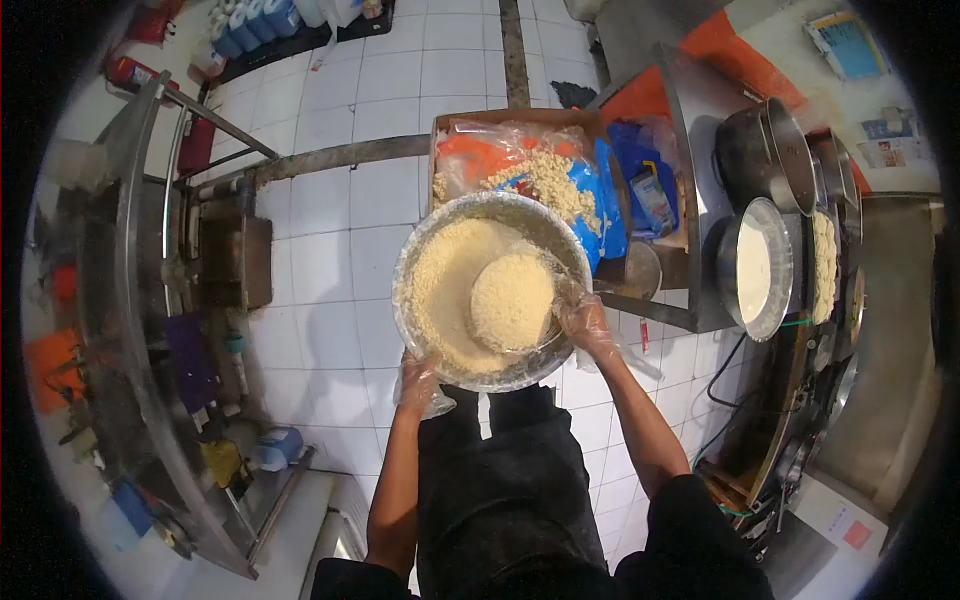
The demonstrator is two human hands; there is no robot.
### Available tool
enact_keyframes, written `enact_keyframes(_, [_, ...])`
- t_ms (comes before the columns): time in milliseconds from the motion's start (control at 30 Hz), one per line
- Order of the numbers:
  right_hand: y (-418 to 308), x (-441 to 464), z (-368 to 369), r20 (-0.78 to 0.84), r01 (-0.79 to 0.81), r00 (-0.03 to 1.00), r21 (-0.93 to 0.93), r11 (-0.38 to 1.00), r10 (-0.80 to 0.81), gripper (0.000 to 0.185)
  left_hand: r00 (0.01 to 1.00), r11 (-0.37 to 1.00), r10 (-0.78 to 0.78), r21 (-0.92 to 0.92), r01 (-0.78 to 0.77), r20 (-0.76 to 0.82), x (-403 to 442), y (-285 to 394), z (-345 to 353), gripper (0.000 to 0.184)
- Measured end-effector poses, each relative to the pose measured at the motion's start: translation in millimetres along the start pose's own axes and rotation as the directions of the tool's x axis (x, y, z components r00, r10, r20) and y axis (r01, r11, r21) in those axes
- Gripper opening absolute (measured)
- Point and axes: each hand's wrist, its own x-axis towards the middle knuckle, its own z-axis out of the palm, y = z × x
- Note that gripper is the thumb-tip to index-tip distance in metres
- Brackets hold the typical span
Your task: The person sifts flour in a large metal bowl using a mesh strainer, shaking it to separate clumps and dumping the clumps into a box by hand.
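A large round metal basin (403, 345) is in front of me, with pale crumbly grains (440, 290) spread inside. My left hand (418, 382), in a clear plastic glove, grips the basin's near-left rim. On the right, my right hand (583, 318), also gloved in clear plastic, is closed at the edge of a smaller round container heaped with the same grains (513, 300), inside the basin. Just beyond the basin stands a cardboard box (445, 125) lined with plastic, holding more crumbs (560, 185) and a blue bag (605, 190).
Metal shelving (128, 300) stands at the left. At the right, a metal counter (705, 180) bears a large pot (745, 155) and a bowl with pale contents (765, 265). White floor tiles (320, 260) surround me; blue jugs (255, 20) stand at the far left.
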Motion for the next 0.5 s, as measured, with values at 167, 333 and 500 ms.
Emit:
enact_keyframes(167, [-7, 1, 0, 0.008, 0.008, 1.0, -0.11, 0.994, -0.007, 0.035, 1.0, 0.991, 0.014, -0.129, -0.016, -0.017, -7, 22, 17, 0.05])
enact_keyframes(333, [-19, 2, 0, -0.044, -0.138, 0.989, 0.125, 0.983, 0.144, 0.036, 1.0, 1.0, -0.023, -0.021, 0.023, -0.012, -8, 23, 13, 0.051])
enact_keyframes(500, [-7, -2, 6, -0.109, -0.126, 0.986, -0.026, 0.992, 0.123, 0.032, 0.999, 0.999, -0.027, -0.047, 0.025, -0.029, -10, 22, 13, 0.054])
